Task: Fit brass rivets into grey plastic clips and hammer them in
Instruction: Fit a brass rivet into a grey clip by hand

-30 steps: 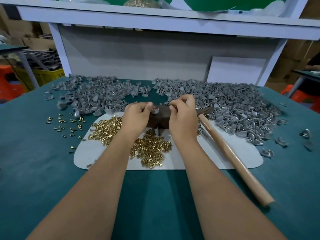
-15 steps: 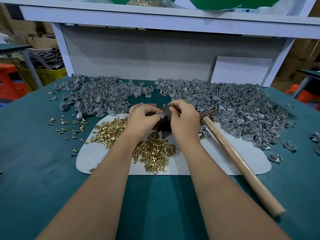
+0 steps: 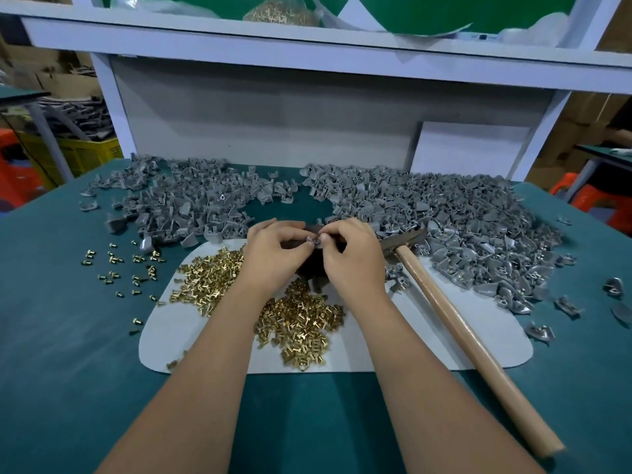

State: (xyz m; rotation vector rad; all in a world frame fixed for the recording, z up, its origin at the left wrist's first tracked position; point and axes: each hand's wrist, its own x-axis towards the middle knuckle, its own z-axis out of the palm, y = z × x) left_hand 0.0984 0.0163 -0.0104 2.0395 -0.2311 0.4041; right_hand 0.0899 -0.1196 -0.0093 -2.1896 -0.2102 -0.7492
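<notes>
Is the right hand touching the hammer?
Apart. The head view shows the right hand pinching a small grey clip, while the hammer lies beside it on the table.

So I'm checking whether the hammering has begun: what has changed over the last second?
Little. The left hand and right hand have drawn closer, fingertips now meeting on a small grey clip pinched over the dark block. Whether a rivet is in it I cannot tell. The hammer stays untouched on the white mat; the rivet pile is unchanged.
</notes>
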